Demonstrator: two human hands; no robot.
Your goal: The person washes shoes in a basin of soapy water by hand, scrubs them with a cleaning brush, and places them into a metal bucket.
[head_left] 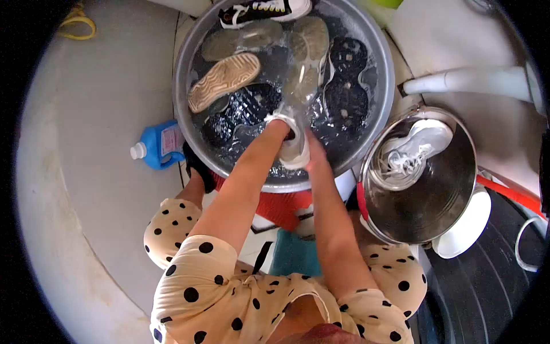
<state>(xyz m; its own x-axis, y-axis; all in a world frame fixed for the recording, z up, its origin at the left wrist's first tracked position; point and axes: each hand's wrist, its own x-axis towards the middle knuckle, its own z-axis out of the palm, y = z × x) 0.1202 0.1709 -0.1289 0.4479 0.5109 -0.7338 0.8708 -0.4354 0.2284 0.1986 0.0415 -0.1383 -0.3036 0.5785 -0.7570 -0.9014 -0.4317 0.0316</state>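
Note:
A large round metal basin (181,74) holds water and several shoes. Over its near part my left hand (281,127) reaches into the opening of a white shoe (294,150), its fingers hidden inside. My right hand (315,150) is blurred against the right side of the same shoe. Just beyond, a shoe with a grey-brown sole (310,49) lies sole up. To the left is a tan patterned sole (224,82), with a dark sole (243,112) below it. Another dark sole (346,86) lies at the right, and a black and white shoe (258,12) rests at the far rim.
A metal pot (441,198) with a white laced shoe (415,146) in it stands right of the basin. On the left is a blue bottle (159,144) with a white cap. A white pipe (470,82) runs at the right. A teal object (295,255) lies below the basin.

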